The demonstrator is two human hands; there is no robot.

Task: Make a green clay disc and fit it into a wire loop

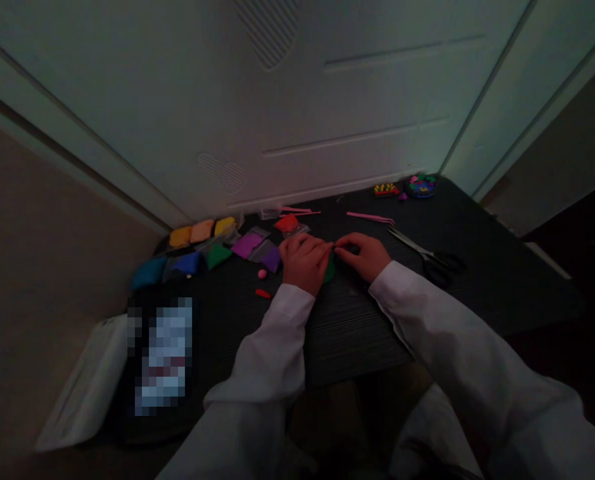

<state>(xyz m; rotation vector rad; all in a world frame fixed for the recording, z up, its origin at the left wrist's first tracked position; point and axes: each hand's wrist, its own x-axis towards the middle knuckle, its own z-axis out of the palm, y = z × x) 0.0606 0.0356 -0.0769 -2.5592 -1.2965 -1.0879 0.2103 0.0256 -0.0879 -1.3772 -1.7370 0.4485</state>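
Observation:
My left hand [305,262] is over the dark table, its fingers bent and pressed together above a green piece [330,271]. Most of that piece is hidden by the hand. My right hand [366,256] pinches thumb and forefinger together right by the left fingertips. Whatever lies between the fingers is too small and dark to make out. Left of my left hand are a small pink ball [262,274] and a short red clay-like piece [263,293]. Just beyond it lies a bag of red material [288,223].
Several bags of coloured material, including a purple one [248,245] and a blue one [186,264], line the left side. Pink tweezers [370,217] and open scissors [427,255] lie right. A round decorated piece [421,186] sits far right. A blurred-out screen [167,357] is front left.

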